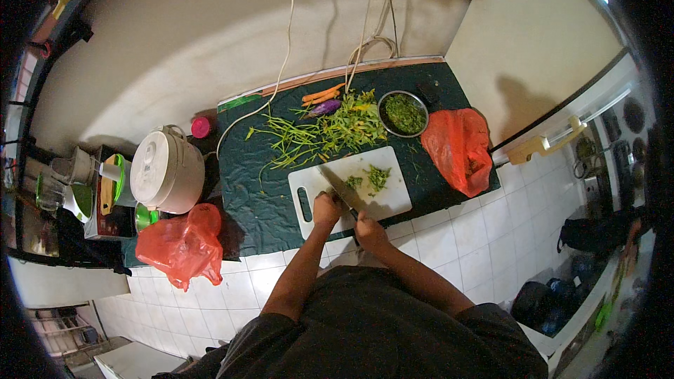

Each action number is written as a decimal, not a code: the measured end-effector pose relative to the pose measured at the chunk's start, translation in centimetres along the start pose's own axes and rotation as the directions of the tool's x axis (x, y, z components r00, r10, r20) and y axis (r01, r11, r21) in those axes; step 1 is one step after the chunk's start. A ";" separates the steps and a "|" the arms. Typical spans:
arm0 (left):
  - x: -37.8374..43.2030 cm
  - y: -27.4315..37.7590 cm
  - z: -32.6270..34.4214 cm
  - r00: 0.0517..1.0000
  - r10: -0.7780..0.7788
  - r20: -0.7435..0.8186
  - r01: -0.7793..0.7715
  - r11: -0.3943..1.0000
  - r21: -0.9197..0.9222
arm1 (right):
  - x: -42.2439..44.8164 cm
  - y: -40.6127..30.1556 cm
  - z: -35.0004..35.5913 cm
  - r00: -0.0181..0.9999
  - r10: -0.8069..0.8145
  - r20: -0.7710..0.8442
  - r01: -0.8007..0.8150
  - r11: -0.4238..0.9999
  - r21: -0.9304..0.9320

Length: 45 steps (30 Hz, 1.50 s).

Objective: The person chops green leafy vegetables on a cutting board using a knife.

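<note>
My right hand is closed on the handle of a kitchen knife, whose blade slants up to the left over a white cutting board. My left hand is on the board beside the blade; whether it holds anything cannot be made out. Chopped greens lie in small heaps right of the blade. Behind the board spreads a pile of leafy green stems, with carrots and a purple eggplant at its back. A metal bowl of chopped greens stands to the right of the pile.
A red plastic bag sits at the right of the dark-green-covered table. Another red plastic bag lies at the left edge, near a white rice cooker and a pink-lidded container. A white cable crosses the table's back left corner.
</note>
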<state>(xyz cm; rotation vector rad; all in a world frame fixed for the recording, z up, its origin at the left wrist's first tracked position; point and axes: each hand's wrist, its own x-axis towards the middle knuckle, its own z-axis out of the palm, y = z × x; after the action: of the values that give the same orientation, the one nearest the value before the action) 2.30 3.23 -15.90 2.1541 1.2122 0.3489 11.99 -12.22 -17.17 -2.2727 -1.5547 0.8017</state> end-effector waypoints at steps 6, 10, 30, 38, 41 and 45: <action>-0.3 -1.5 -0.1 0.999 -0.037 0.001 0.037 0.999 -0.014 | 0.5 -3.5 -2.8 0.999 -0.050 -0.021 0.048 0.994 -0.099; -0.1 -0.1 -0.1 0.999 -0.033 0.013 0.033 0.999 0.003 | 0.0 -0.6 -0.3 0.995 -0.041 -0.086 0.045 0.998 0.048; 0.3 -1.3 0.8 0.999 0.005 0.044 -0.009 0.997 0.077 | 0.4 -1.3 -0.7 0.999 0.030 0.033 -0.031 0.999 0.032; 0.0 -0.7 0.1 0.996 -0.055 0.064 0.053 0.998 0.035 | 0.1 -1.5 -0.7 0.994 0.074 0.084 -0.079 0.995 0.064; 0.3 0.0 0.0 0.994 -0.081 0.070 0.080 0.997 0.013 | 0.5 0.1 0.6 1.000 -0.014 -0.013 0.015 0.999 0.032; 0.4 -0.7 0.0 0.995 -0.070 0.075 0.067 0.997 0.036 | 0.6 -0.8 -0.1 0.997 -0.068 -0.039 0.069 0.997 0.024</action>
<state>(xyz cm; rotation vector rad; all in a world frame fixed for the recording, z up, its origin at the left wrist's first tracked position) 2.02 3.81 -16.38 2.1281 1.2528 0.2163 11.62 -11.33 -16.83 -2.1915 -1.5863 0.7516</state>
